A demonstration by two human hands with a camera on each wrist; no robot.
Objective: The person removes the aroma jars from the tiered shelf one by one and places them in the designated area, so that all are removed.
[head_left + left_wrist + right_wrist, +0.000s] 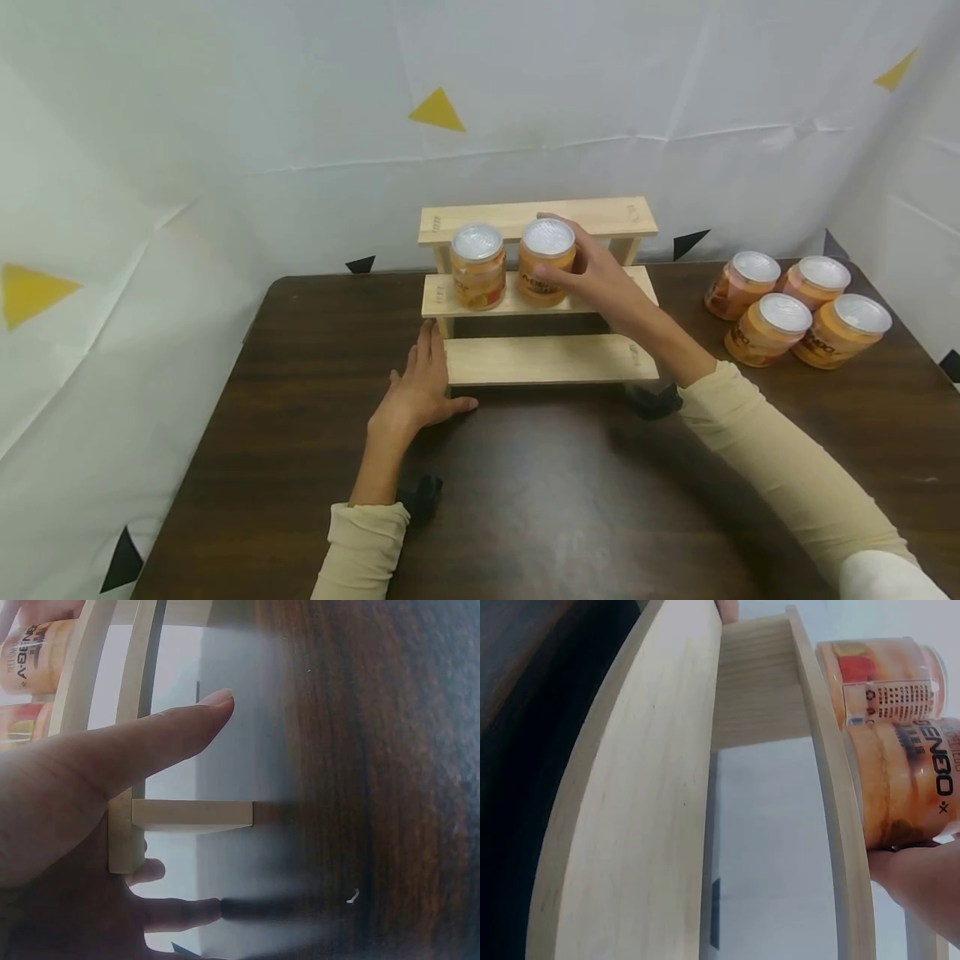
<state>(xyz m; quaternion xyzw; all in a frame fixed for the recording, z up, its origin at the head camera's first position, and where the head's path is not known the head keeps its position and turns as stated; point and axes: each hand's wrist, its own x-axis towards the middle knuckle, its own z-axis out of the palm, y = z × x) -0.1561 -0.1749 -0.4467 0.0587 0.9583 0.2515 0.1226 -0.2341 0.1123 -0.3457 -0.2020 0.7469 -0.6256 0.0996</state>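
Observation:
A three-tiered wooden rack [551,360] stands on the table. My right hand [611,283] grips an orange-labelled can [536,260] with a silver lid, thumb at its front and fingers around the back, at the middle tier. To its left, a similar can [477,275] stands upright on that tier; in the right wrist view the held can [904,780] looks very close to its neighbour [889,679]. My left hand [416,392] lies at the rack's left end, fingers straight and thumb spread below the bottom shelf. The left wrist view shows the hand [112,761] against the rack's end.
Several similar cans [783,312] stand grouped on the dark wooden table [315,417] at the right. Behind it hangs a white sheet [315,100] with yellow and black triangles. Small black objects [426,496] lie near the left wrist and below the rack's right end.

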